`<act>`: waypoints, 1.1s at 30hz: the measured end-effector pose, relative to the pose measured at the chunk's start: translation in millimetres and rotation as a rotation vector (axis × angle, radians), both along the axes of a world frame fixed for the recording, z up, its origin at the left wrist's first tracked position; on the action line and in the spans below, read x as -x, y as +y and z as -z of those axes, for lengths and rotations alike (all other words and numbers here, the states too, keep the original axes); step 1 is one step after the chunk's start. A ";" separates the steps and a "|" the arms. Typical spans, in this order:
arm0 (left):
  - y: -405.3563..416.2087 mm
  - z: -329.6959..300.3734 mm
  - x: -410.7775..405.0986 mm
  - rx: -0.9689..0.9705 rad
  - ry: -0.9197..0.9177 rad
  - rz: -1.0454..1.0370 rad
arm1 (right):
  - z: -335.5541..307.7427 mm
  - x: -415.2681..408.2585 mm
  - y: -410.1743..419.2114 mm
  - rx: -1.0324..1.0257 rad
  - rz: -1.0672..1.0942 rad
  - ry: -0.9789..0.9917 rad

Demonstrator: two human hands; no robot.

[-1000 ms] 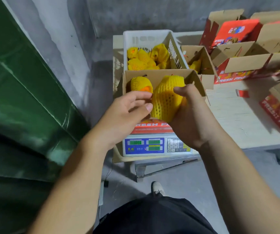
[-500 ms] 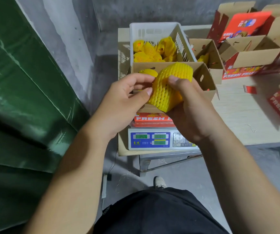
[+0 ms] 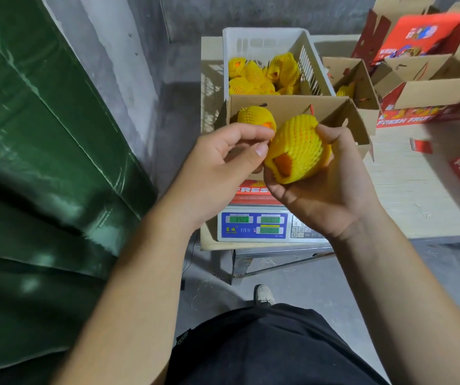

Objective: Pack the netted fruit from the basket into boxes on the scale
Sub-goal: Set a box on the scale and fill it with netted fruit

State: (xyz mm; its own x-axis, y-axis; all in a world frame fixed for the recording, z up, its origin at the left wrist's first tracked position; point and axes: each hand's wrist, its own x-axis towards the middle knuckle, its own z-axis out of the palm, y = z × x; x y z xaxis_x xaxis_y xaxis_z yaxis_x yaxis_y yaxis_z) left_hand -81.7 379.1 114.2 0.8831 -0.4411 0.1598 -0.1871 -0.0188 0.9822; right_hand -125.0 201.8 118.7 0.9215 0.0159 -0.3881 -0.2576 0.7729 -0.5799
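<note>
My right hand [image 3: 326, 195] grips a fruit in yellow foam net [image 3: 297, 148] above the near edge of the open cardboard box [image 3: 287, 107] that stands on the scale [image 3: 254, 226]. An orange patch of fruit shows through the net's opening, facing me. My left hand [image 3: 220, 165] pinches the net's left edge with thumb and fingertips. Another netted fruit [image 3: 254, 116] lies in the box's left corner. Behind the box, the white basket [image 3: 262, 40] holds several netted fruits [image 3: 251, 79].
A second open box [image 3: 362, 76] with a netted fruit [image 3: 345, 90] stands right of the basket. Red "FRESH FRUIT" boxes [image 3: 431, 93] crowd the table's [image 3: 406, 195] far right. A green tarp [image 3: 42, 134] fills the left side.
Both hands have drawn the netted fruit up out of the box toward me and turned it, so its orange opening now faces me. The left fingers shifted to the net's edge.
</note>
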 end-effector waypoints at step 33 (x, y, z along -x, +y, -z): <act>-8.9 36.9 -15.2 -0.022 0.135 -0.134 | 21.4 -42.1 -2.9 0.449 0.019 -0.231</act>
